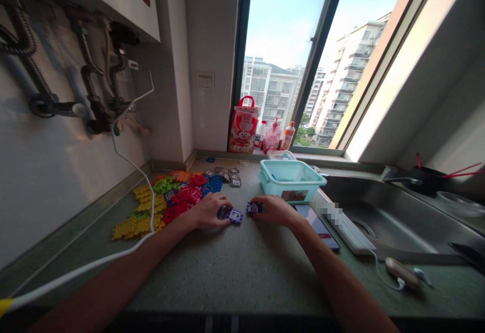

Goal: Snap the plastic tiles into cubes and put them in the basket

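1. Bare forearms (pixel 333 267) lie nearest my camera, reaching in from left and right over the tabletop (pixel 227 282) towards its middle.
2. Between them I have the left purple piece (pixel 235 216) and the right purple piece (pixel 253 208), near each other with a narrow gap.
3. Left hand (pixel 212 211): its grip is closed on the left piece, thumb on the near side. Right hand (pixel 276 209): its grip is pinched on the right piece, partly hidden by the fingers.
4. I judge the step in hand as bringing two toothed edges face to face. From here, the next move would call for level wrists and matched notches before any pressing; I cannot tell whether they line up.
5. Left of the hands spreads a pile of coloured pieces (pixel 195 191); grey pieces (pixel 235 180) lie farther off.
6. Right and far stands a mint tub (pixel 271 189); nearer, a phone (pixel 318 228) lies beside the right forearm.
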Motion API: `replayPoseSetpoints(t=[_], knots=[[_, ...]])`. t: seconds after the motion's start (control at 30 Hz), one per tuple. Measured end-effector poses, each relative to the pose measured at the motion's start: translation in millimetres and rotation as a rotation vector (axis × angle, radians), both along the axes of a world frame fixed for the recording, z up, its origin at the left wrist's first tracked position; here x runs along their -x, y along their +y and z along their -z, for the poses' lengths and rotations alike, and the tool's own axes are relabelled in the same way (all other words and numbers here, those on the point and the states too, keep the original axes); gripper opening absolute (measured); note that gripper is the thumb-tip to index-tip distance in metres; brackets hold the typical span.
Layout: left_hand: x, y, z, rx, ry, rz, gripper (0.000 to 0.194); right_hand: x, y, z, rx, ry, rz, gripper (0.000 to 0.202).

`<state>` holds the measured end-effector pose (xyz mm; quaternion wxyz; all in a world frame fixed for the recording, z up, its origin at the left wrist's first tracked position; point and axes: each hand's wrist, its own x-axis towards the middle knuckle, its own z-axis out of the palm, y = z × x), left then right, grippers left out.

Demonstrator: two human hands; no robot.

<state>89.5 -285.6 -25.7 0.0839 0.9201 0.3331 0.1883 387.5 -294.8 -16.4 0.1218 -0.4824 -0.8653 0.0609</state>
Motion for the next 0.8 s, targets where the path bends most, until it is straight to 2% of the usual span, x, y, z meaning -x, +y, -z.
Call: replayPoseSetpoints(t=[0.2, 0.43, 0.6, 0.8], knots=[[8, 4, -4.4, 0.002, -0.040, -0.009, 0.035, -4, -1, -5.0, -0.006, 0.008, 0.021, 0.046], [12, 6, -2.1, -0.035, 0.022, -0.028, 0.039, -5, 2, 0.6, 0.067, 0.009, -0.020, 0.038], [8, 6, 0.4, -0.033, -0.004, -0.064, 0.034, -1, 1, -1.7, 0.018, 0.035, 0.002, 0.034], [0, 7, 9.9, -0.039, -0.041, -0.048, 0.036, 22, -12, -6.1, -0.090, 0.221, -0.153, 0.036]])
